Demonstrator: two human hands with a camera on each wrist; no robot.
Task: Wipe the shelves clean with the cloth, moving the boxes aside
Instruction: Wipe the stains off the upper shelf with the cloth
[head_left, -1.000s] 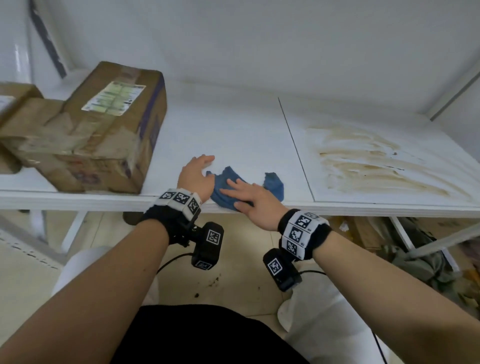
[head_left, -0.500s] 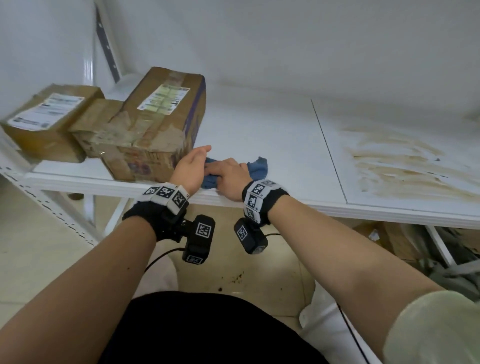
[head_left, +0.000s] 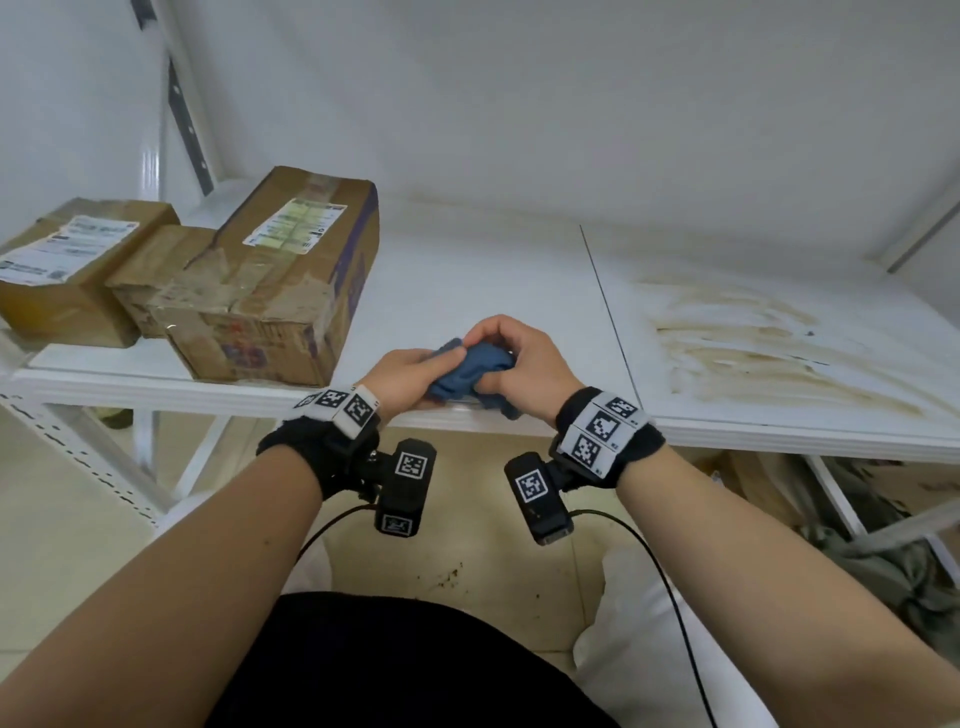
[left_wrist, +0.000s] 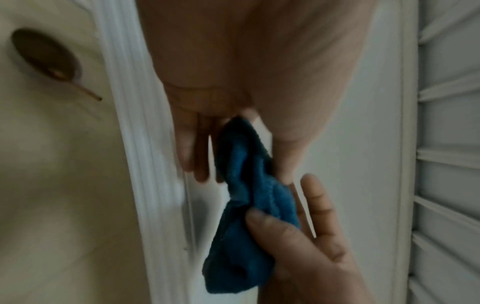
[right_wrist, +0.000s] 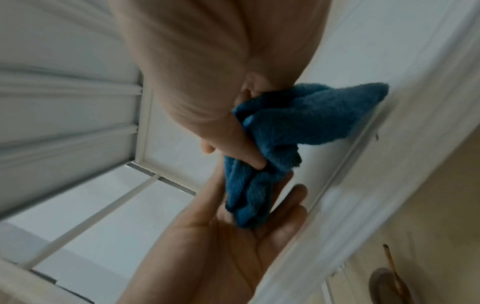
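Since half second ago: lifted off shelf (head_left: 467, 270), bunched between both hands, blue cloth (head_left: 470, 366) at front edge. Left hand (head_left: 410, 376) at 9 o'clock of cloth, thumb pinching fabric against fingers. Right hand (head_left: 524, 364) at 3 o'clock, fingers curled round wad. Big box (head_left: 280, 280) at 10 o'clock of hands, two smaller boxes (head_left: 72, 265) beyond at 9. Brown stains (head_left: 753, 343) at 3 o'clock.
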